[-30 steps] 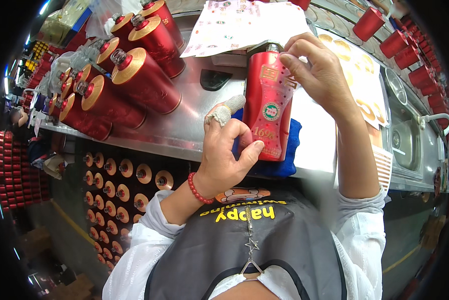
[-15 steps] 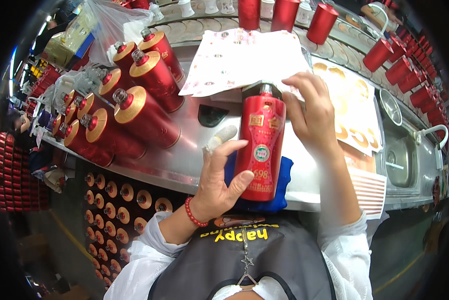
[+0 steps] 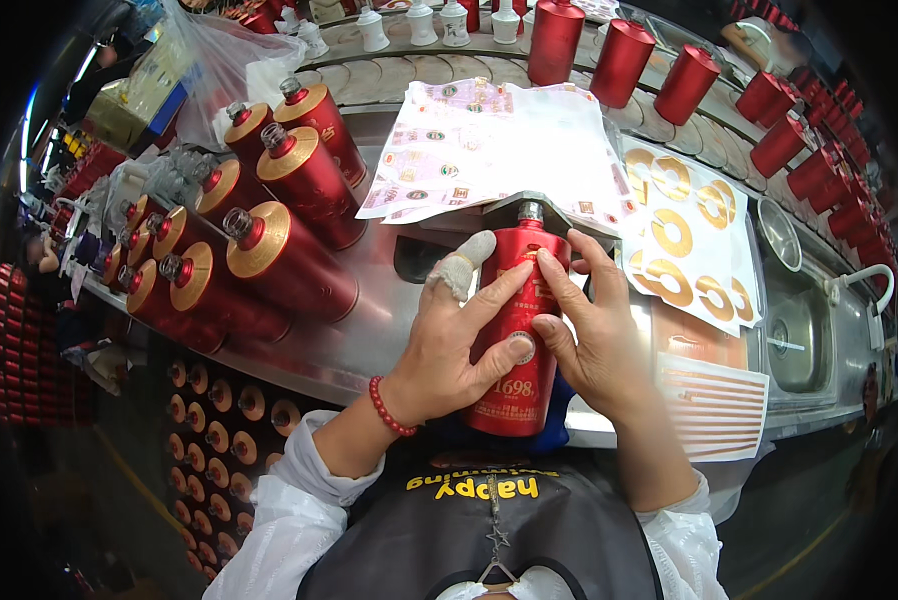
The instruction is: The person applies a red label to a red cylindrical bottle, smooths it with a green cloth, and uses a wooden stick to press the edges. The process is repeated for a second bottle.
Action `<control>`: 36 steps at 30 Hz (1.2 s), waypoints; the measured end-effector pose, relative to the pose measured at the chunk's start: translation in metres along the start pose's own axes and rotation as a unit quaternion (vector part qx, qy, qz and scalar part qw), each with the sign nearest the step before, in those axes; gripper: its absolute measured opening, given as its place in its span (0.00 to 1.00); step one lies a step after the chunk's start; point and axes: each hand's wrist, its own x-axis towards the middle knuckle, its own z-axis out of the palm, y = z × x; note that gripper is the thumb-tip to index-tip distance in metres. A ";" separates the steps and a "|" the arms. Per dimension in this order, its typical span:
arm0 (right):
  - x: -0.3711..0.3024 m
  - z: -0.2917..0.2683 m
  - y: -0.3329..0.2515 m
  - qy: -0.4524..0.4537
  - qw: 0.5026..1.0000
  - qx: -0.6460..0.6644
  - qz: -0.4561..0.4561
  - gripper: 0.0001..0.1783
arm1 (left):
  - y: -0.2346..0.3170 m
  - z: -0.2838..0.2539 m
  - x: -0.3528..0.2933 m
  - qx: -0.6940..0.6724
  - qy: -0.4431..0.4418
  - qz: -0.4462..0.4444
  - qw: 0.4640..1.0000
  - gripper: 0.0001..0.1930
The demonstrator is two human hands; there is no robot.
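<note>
Bottle [image 3: 514, 393], glossy red cylinder with clear glass neck: lies on its side at the near edge of the steel desk [image 3: 354, 355], neck pointing away from the person, dark blue cloth [image 3: 557, 418] partly visible beneath.

Left hand [image 3: 439, 350]: index and thumb spread apart, tips on the upper face; one finger in a pale fabric cover [image 3: 456, 272] sits at the bottle's left side. Cannot tell whether its hidden fingers grip. Right hand [image 3: 601, 352]: thumb and index wide, tips on the upper face near the shoulder, not closed round it.

Beyond the neck: dark angular object [image 3: 504, 212], then white sheets with pink printed labels [image 3: 459, 150]. Right: white sheet with gold ring-shaped stickers [image 3: 672, 232]; nearer, white sheet with brown stripes [image 3: 714, 405]; farther right, steel sink [image 3: 801, 345]. Left: red bottles with gold shoulders [image 3: 294, 265], standing grouped. Far side: curved conveyor [image 3: 399, 75] carrying red cylinders [image 3: 622, 63].
</note>
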 end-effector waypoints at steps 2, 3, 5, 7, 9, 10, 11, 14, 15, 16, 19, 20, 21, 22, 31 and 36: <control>0.001 0.002 0.002 0.003 1.000 -0.005 0.004 0.32 | -0.003 -0.001 0.004 0.008 -0.006 -0.001 1.000 0.33; 0.002 0.001 0.002 0.000 1.000 -0.004 0.006 0.32 | -0.004 -0.002 0.005 0.007 -0.012 -0.004 1.000 0.33; 0.002 0.000 -0.001 -0.006 1.000 -0.003 0.012 0.34 | -0.005 -0.003 0.006 0.004 -0.024 -0.009 1.000 0.34; -0.001 0.001 -0.001 -0.004 0.999 0.015 0.034 0.34 | -0.005 0.000 0.006 -0.017 -0.020 -0.007 1.000 0.34; -0.002 0.000 0.000 -0.008 0.999 0.026 0.044 0.34 | -0.007 0.000 0.006 -0.044 -0.021 -0.010 0.999 0.33; -0.004 -0.001 0.002 -0.014 0.998 0.030 0.045 0.34 | -0.008 0.000 0.004 -0.060 -0.026 -0.015 0.998 0.33; -0.006 -0.002 0.003 -0.020 0.998 0.034 0.045 0.34 | -0.008 -0.001 0.002 -0.076 -0.031 -0.020 0.996 0.33; -0.010 0.001 0.007 -0.027 0.999 0.037 0.029 0.33 | -0.008 -0.003 0.000 -0.089 -0.029 -0.021 0.995 0.33; -0.010 0.001 0.008 -0.029 0.999 0.036 0.029 0.33 | -0.008 -0.003 0.000 -0.098 -0.026 -0.024 0.995 0.33; -0.011 0.001 0.009 -0.031 0.998 0.036 0.028 0.33 | -0.008 -0.003 0.001 -0.106 -0.023 -0.027 0.994 0.33; -0.010 0.002 0.010 -0.026 0.997 0.059 0.032 0.33 | -0.007 -0.003 0.008 -0.077 -0.044 -0.016 0.996 0.34; -0.010 0.002 0.011 -0.022 0.997 0.070 0.035 0.32 | -0.006 -0.003 0.011 -0.058 -0.056 -0.009 0.997 0.34; -0.009 0.001 0.011 -0.027 0.996 0.078 0.042 0.32 | -0.006 -0.003 0.010 -0.060 -0.056 -0.014 0.997 0.34; -0.009 -0.001 0.010 -0.032 0.994 0.086 0.050 0.32 | -0.006 -0.004 0.010 -0.062 -0.056 -0.019 0.996 0.34; -0.012 0.000 0.019 -0.044 0.990 0.123 0.058 0.31 | -0.013 -0.002 0.007 -0.100 -0.037 -0.019 0.994 0.35; -0.015 0.005 0.029 -0.048 0.990 0.119 0.058 0.34 | -0.014 -0.003 0.006 -0.098 -0.038 0.000 0.994 0.36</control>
